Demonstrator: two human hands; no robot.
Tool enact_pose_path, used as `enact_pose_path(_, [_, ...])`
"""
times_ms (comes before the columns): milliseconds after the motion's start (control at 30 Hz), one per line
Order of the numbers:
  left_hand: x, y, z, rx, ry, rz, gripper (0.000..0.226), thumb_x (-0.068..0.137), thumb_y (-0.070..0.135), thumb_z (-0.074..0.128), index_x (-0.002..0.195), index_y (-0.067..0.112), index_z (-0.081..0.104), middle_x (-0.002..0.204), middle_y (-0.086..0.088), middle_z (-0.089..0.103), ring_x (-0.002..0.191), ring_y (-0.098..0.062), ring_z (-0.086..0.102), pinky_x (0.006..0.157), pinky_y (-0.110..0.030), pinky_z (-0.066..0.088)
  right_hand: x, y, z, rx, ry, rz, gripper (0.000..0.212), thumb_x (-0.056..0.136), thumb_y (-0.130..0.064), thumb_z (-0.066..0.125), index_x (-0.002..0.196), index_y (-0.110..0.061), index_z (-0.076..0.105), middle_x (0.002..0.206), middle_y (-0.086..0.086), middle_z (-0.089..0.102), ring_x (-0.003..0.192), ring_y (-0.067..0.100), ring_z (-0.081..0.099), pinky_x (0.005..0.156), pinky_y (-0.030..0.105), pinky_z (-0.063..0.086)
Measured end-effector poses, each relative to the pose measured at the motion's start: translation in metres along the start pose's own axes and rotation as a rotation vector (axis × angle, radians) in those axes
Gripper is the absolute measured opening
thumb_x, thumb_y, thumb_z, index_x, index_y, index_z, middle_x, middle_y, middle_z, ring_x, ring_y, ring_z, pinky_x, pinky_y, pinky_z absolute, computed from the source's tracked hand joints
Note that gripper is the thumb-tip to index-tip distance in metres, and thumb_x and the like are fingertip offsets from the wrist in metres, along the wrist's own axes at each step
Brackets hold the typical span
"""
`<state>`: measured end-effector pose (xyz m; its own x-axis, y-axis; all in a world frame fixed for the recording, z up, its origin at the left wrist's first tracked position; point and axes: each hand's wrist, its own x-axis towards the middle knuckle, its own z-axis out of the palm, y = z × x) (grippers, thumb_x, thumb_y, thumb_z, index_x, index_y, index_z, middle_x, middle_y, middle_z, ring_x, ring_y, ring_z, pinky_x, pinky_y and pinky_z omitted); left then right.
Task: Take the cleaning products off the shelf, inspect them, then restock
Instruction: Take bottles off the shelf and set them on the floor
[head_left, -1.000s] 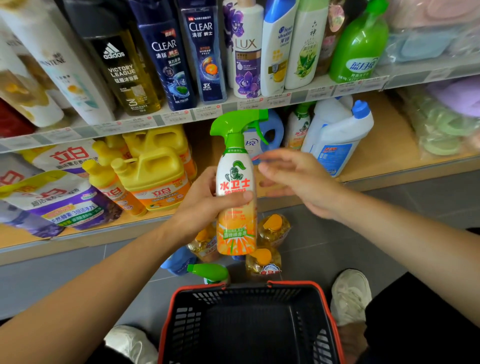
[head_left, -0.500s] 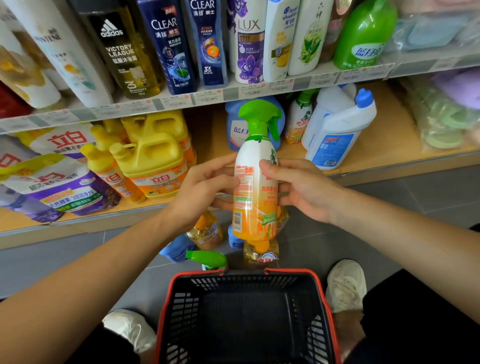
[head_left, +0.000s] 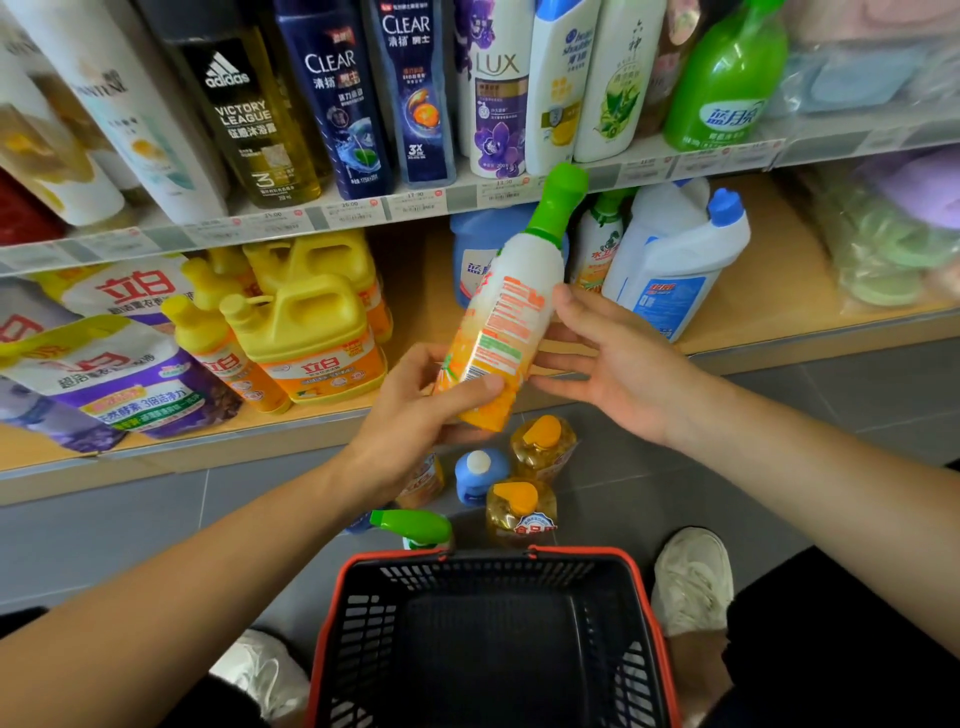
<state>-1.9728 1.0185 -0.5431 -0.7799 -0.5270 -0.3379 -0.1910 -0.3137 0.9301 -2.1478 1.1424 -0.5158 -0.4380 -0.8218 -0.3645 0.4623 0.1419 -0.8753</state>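
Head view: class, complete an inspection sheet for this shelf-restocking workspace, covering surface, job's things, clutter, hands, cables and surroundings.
Surface: wooden lower shelf; grey tiled floor below.
Job's things: spray bottle with green top, tilted, back label facing the camera; yellow jugs and white bottle with blue cap on the shelf.
Clutter: orange-capped bottles, blue bottle and second green spray top stand on the floor beyond the basket.
Hands: left hand grips the spray bottle's lower end; right hand has straight fingers at its side.
Cables: nothing seen.
Surroundings: shampoo bottles on the upper shelf; black basket with red rim, nothing seen inside; white shoes.
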Motion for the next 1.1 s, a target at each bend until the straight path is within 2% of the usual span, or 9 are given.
enact_pose_path(100, [-0.004, -0.003, 0.003, 0.185, 0.106, 0.140, 0.077, 0.059, 0.037, 0.091, 0.120, 0.013, 0.051, 0.115, -0.006, 0.063, 0.093, -0.018, 0.073, 0.066, -0.028, 0.060, 0.000, 0.002, 0.000, 0.008, 0.002, 0.028, 0.051, 0.073, -0.047, 0.075, 0.119, -0.026, 0.066, 0.112, 0.008, 0.075, 0.102, 0.027, 0.074, 0.080, 0.042, 0.062])
enact_pose_path(233, [-0.005, -0.010, 0.002, 0.393, 0.061, 0.320, 0.073, 0.063, 0.040, 0.093, 0.121, 0.022, 0.053, 0.116, 0.000, 0.060, 0.104, -0.013, 0.064, 0.079, -0.028, 0.058, 0.003, 0.005, 0.001, 0.018, 0.101, 0.046, 0.052, 0.076, -0.041, 0.078, 0.123, -0.025, 0.062, 0.113, 0.005, 0.075, 0.101, 0.025, 0.074, 0.088, 0.052, 0.059])
enact_pose_path(500, [0.006, -0.003, 0.000, -0.079, -0.055, -0.173, 0.057, 0.075, 0.040, 0.075, 0.124, 0.014, 0.063, 0.117, -0.014, 0.073, 0.106, -0.026, 0.071, 0.087, -0.035, 0.059, 0.003, 0.002, -0.002, 0.163, 0.038, -0.019, 0.053, 0.075, -0.031, 0.078, 0.124, -0.020, 0.063, 0.114, 0.005, 0.075, 0.105, 0.022, 0.073, 0.078, 0.043, 0.061])
enact_pose_path(633, [0.007, 0.003, 0.001, -0.143, -0.092, -0.186, 0.057, 0.078, 0.034, 0.074, 0.125, 0.004, 0.063, 0.121, -0.020, 0.071, 0.118, -0.038, 0.065, 0.093, -0.040, 0.060, 0.005, -0.002, -0.002, 0.180, 0.034, -0.031, 0.052, 0.076, -0.031, 0.077, 0.123, -0.015, 0.062, 0.114, 0.008, 0.075, 0.105, 0.023, 0.073, 0.079, 0.041, 0.061])
enact_pose_path(767, [0.012, 0.013, -0.003, -0.100, 0.036, -0.061, 0.056, 0.073, 0.026, 0.079, 0.120, 0.001, 0.062, 0.116, -0.023, 0.071, 0.106, -0.033, 0.071, 0.098, -0.052, 0.056, 0.005, -0.011, -0.004, -0.005, 0.039, 0.045, 0.043, 0.082, -0.038, 0.074, 0.118, -0.016, 0.065, 0.113, 0.013, 0.074, 0.103, 0.029, 0.073, 0.087, 0.045, 0.061])
enact_pose_path(833, [0.016, 0.019, -0.008, -0.069, 0.096, 0.017, 0.053, 0.069, 0.023, 0.087, 0.114, 0.006, 0.065, 0.107, -0.015, 0.074, 0.095, -0.025, 0.073, 0.084, -0.045, 0.062, 0.003, -0.013, -0.002, -0.135, 0.079, 0.077, 0.036, 0.089, -0.044, 0.070, 0.112, -0.016, 0.067, 0.104, 0.014, 0.077, 0.094, 0.028, 0.076, 0.079, 0.041, 0.063])
enact_pose_path(933, [0.021, 0.029, -0.017, -0.009, 0.186, 0.128, 0.062, 0.060, 0.026, 0.092, 0.114, 0.013, 0.067, 0.106, -0.008, 0.075, 0.097, -0.025, 0.075, 0.073, -0.036, 0.062, 0.000, -0.014, 0.001, -0.410, 0.130, 0.089, 0.038, 0.094, -0.048, 0.064, 0.102, -0.011, 0.069, 0.082, 0.011, 0.078, 0.076, 0.024, 0.077, 0.061, 0.030, 0.060])
enact_pose_path(1033, [0.024, 0.038, -0.022, 0.206, 0.236, 0.261, 0.071, 0.050, 0.040, 0.091, 0.116, 0.024, 0.068, 0.108, -0.002, 0.074, 0.097, -0.020, 0.074, 0.070, -0.032, 0.062, 0.003, -0.014, -0.001, -0.759, 0.269, -0.153, 0.034, 0.092, -0.037, 0.069, 0.076, -0.006, 0.073, 0.063, 0.005, 0.073, 0.059, 0.015, 0.072, 0.055, 0.024, 0.055])
enact_pose_path(1100, [0.023, 0.042, -0.018, 0.329, 0.226, 0.331, 0.073, 0.049, 0.040, 0.096, 0.115, 0.027, 0.068, 0.103, 0.006, 0.074, 0.095, -0.012, 0.073, 0.070, -0.026, 0.061, 0.005, -0.018, -0.002, -0.932, 0.350, -0.431, 0.018, 0.085, -0.030, 0.076, 0.077, -0.013, 0.075, 0.068, -0.002, 0.073, 0.065, 0.005, 0.069, 0.064, 0.022, 0.054])
